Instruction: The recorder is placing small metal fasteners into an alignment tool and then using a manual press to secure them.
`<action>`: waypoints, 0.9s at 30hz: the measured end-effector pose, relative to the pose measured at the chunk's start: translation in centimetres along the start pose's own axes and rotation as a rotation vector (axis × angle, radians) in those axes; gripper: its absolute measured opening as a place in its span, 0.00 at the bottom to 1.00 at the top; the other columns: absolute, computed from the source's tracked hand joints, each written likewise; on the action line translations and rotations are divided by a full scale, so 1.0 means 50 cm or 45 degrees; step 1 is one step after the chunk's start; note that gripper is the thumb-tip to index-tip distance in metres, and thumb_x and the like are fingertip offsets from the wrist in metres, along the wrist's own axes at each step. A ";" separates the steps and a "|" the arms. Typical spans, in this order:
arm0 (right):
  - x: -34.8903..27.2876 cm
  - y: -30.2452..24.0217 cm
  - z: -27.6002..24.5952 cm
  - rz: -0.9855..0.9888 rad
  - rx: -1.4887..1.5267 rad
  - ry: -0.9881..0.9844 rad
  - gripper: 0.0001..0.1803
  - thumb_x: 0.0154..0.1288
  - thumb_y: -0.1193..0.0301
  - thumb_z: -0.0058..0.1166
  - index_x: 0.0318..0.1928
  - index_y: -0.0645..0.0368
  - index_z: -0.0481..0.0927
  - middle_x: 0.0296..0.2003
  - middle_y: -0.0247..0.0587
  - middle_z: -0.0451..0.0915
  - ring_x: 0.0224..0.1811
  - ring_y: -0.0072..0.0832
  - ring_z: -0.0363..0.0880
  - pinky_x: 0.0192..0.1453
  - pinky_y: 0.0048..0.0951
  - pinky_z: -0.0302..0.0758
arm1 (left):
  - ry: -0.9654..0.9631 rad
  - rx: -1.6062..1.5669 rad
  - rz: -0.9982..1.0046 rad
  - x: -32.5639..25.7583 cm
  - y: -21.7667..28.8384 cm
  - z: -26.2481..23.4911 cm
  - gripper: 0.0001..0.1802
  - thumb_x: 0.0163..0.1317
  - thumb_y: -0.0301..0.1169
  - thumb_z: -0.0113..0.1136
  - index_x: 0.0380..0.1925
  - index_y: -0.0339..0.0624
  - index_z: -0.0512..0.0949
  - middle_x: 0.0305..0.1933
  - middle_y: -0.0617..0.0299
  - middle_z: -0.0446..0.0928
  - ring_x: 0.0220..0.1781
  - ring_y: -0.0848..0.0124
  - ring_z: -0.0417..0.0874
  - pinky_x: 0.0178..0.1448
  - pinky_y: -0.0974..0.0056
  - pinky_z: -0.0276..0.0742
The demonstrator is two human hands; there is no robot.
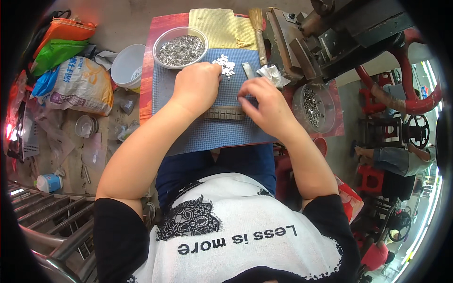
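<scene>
My left hand [197, 86] is closed, fingers curled down at the near left edge of a small pile of white pieces [225, 66]; its fingertips are mostly hidden, so whatever it pinches does not show. My right hand [268, 103] hovers at the right end of a slotted metal strip [223, 113], thumb and forefinger apart, nothing visible between them. The strip lies across the blue textured mat [174, 134] in front of me. Beyond my left hand stands a clear round bowl [157, 60] full of small shiny metal parts [183, 50].
A flat metal piece [248, 70] and crumpled white tissue [273, 75] lie past my right hand. A brush [258, 28] rests near a heavy press [306, 52]. Right of the mat sits another tub of metal parts [311, 107]. A white bucket [126, 63] and bags [82, 82] stand left.
</scene>
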State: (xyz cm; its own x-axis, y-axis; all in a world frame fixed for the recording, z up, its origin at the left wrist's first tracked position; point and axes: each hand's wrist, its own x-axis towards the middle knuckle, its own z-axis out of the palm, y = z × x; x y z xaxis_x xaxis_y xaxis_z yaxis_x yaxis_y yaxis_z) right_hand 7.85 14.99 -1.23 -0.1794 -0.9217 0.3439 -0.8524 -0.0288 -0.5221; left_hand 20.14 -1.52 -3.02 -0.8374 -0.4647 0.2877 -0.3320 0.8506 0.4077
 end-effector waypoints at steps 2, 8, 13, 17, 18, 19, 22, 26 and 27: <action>-0.023 -0.013 -0.018 -0.003 0.008 -0.090 0.06 0.58 0.78 0.61 0.36 0.63 0.80 0.40 0.44 0.80 0.47 0.43 0.76 0.54 0.39 0.75 | -0.006 0.029 0.034 0.009 -0.001 0.010 0.06 0.62 0.31 0.62 0.34 0.41 0.83 0.34 0.50 0.83 0.40 0.51 0.85 0.46 0.50 0.80; -0.036 -0.040 -0.013 -0.026 -0.078 -0.144 0.05 0.55 0.79 0.63 0.34 0.64 0.81 0.40 0.42 0.81 0.47 0.42 0.78 0.52 0.38 0.76 | 0.028 0.066 0.083 0.006 0.006 0.017 0.05 0.64 0.29 0.61 0.35 0.39 0.78 0.35 0.49 0.81 0.42 0.50 0.83 0.48 0.50 0.79; -0.041 -0.043 -0.001 0.056 -0.140 -0.089 0.05 0.55 0.78 0.63 0.33 0.64 0.82 0.38 0.41 0.82 0.45 0.41 0.78 0.51 0.37 0.77 | 0.135 -0.330 0.148 -0.044 0.009 -0.032 0.06 0.64 0.24 0.60 0.40 0.34 0.77 0.36 0.50 0.79 0.40 0.53 0.82 0.48 0.55 0.77; -0.038 -0.040 -0.008 -0.011 -0.122 -0.099 0.05 0.57 0.77 0.63 0.35 0.64 0.83 0.38 0.43 0.83 0.44 0.42 0.80 0.50 0.37 0.78 | 0.106 -0.540 -0.086 -0.088 -0.011 -0.073 0.08 0.68 0.24 0.58 0.45 0.32 0.78 0.40 0.52 0.81 0.42 0.63 0.83 0.50 0.63 0.77; -0.034 -0.034 -0.013 0.025 -0.081 -0.139 0.05 0.58 0.77 0.63 0.36 0.64 0.84 0.37 0.45 0.84 0.43 0.43 0.81 0.49 0.38 0.78 | 0.108 -0.539 -0.090 -0.097 -0.019 -0.078 0.08 0.68 0.24 0.58 0.45 0.32 0.78 0.40 0.52 0.81 0.42 0.63 0.83 0.50 0.63 0.77; -0.026 -0.029 -0.016 0.061 -0.041 -0.180 0.06 0.60 0.76 0.62 0.38 0.64 0.84 0.37 0.46 0.84 0.42 0.43 0.82 0.48 0.39 0.79 | 0.056 -0.560 -0.160 -0.105 -0.023 -0.087 0.07 0.68 0.24 0.58 0.44 0.32 0.78 0.38 0.53 0.82 0.40 0.64 0.83 0.49 0.63 0.77; 0.022 -0.011 0.009 0.160 -0.082 0.116 0.05 0.62 0.74 0.59 0.35 0.61 0.84 0.34 0.49 0.83 0.40 0.47 0.81 0.48 0.44 0.77 | -0.016 -0.671 -0.274 -0.117 -0.018 -0.093 0.06 0.67 0.23 0.60 0.41 0.31 0.78 0.35 0.55 0.82 0.39 0.68 0.82 0.48 0.65 0.77; 0.066 0.029 0.054 0.181 -0.195 0.187 0.05 0.62 0.74 0.63 0.37 0.61 0.84 0.33 0.45 0.83 0.38 0.43 0.83 0.44 0.39 0.78 | -0.034 -0.769 -0.266 -0.120 -0.023 -0.089 0.05 0.65 0.24 0.61 0.37 0.33 0.80 0.34 0.52 0.84 0.35 0.65 0.86 0.44 0.63 0.80; 0.068 0.033 0.060 0.177 -0.192 0.184 0.05 0.62 0.74 0.63 0.37 0.61 0.84 0.33 0.45 0.83 0.38 0.43 0.83 0.44 0.39 0.78 | -0.032 -0.767 -0.272 -0.121 -0.025 -0.090 0.05 0.65 0.24 0.61 0.37 0.33 0.80 0.34 0.52 0.84 0.35 0.65 0.86 0.44 0.63 0.80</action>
State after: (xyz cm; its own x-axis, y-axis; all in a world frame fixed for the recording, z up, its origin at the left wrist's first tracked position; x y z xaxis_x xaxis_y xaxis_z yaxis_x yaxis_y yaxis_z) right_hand 7.31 10.63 -3.27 -0.3593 -0.8477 0.3902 -0.8762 0.1625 -0.4538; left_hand 27.58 -0.87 -1.37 -0.7921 -0.5967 0.1288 -0.1965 0.4491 0.8716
